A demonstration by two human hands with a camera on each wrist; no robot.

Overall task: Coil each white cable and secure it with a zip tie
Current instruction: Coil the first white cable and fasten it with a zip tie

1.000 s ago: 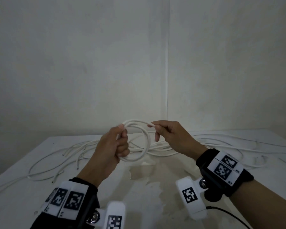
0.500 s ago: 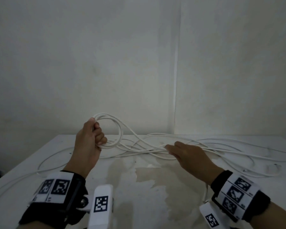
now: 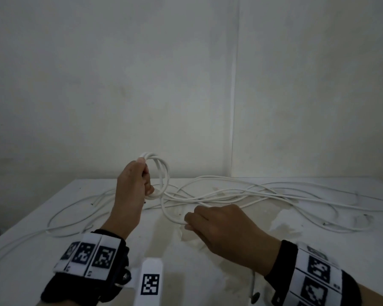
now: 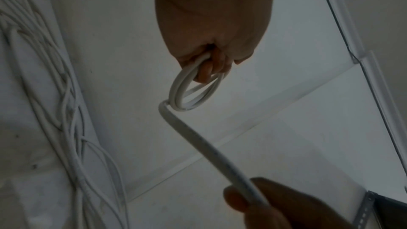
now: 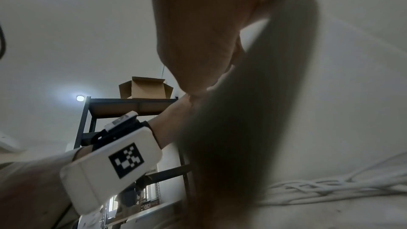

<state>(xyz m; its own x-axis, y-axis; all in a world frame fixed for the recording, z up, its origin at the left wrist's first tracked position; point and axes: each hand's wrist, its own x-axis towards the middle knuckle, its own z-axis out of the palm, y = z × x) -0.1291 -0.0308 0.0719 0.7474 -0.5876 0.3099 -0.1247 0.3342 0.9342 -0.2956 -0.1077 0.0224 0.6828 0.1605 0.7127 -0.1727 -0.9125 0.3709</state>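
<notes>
A small coil of white cable [image 3: 163, 173] stands upright above the table, held by my left hand [image 3: 147, 180] with the fingers curled through its loops. In the left wrist view the coil [image 4: 193, 93] hangs from those fingers. From it one strand [image 4: 211, 152] runs down to my right hand [image 4: 240, 201], which pinches it. In the head view my right hand [image 3: 189, 221] grips that strand [image 3: 170, 214] low over the table, nearer to me than the coil. The right wrist view shows only a blurred cable [image 5: 253, 111] close to the lens.
Several loose white cables [image 3: 263, 193] lie tangled across the back of the white table [image 3: 31, 250], reaching both side edges. Walls meet in a corner right behind it. A metal shelf with a cardboard box [image 5: 145, 87] stands behind me.
My right hand left the coil, reached down to the cables on the table, and now grips a strand closer to me. My left hand kept hold of the coil.
</notes>
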